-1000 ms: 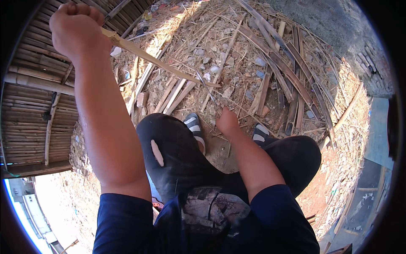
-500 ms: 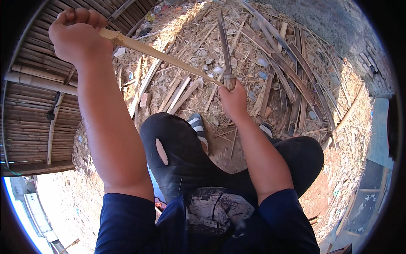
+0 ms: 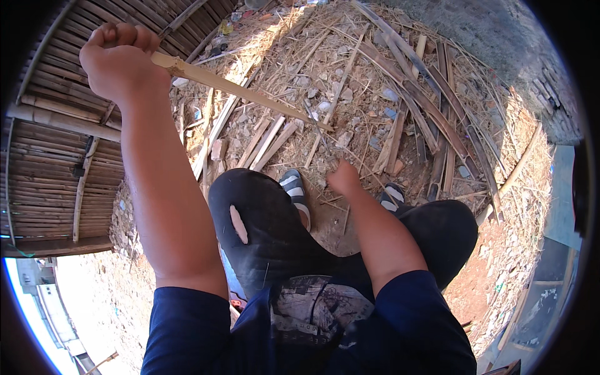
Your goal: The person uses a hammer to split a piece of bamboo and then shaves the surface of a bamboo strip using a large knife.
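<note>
A bamboo-slat wall [image 3: 44,215] stood around and to the near side of the left grip [image 3: 122,62]. Stony ground [image 3: 294,70], strewn with straw, spread beyond the right grip [image 3: 344,178]; farther right rose a rough grey wall [image 3: 494,44] and pale blue panels [image 3: 561,197]. Sunlight [image 3: 278,39] streaked the ground beyond, between both grips.

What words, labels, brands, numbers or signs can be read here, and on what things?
No text is clear enough to read.
Dark blue shirt: letter-like marks on its front print, too small and blurred to read.
Pale strip at the left hand: no lettering visible.
</note>
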